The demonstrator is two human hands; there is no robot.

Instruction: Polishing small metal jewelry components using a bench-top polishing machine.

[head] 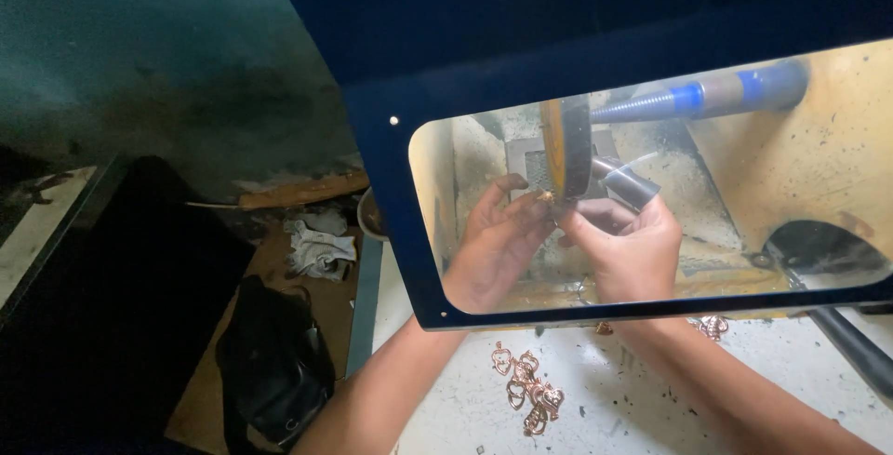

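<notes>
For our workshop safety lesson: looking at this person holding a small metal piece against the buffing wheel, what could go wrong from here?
1. Both bare hands, left hand and right hand, pinch the small piece right at the buffing wheel; fingers could touch it.
2. The wheel might snatch the piece away.
3. The copper-coloured pendants lie loose by the forearms and could be swept off.

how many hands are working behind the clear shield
2: the left hand and right hand, both behind the clear shield, meeting at the polishing wheel.

small gold piece point(542, 196), against polishing wheel point(564, 146)
</notes>
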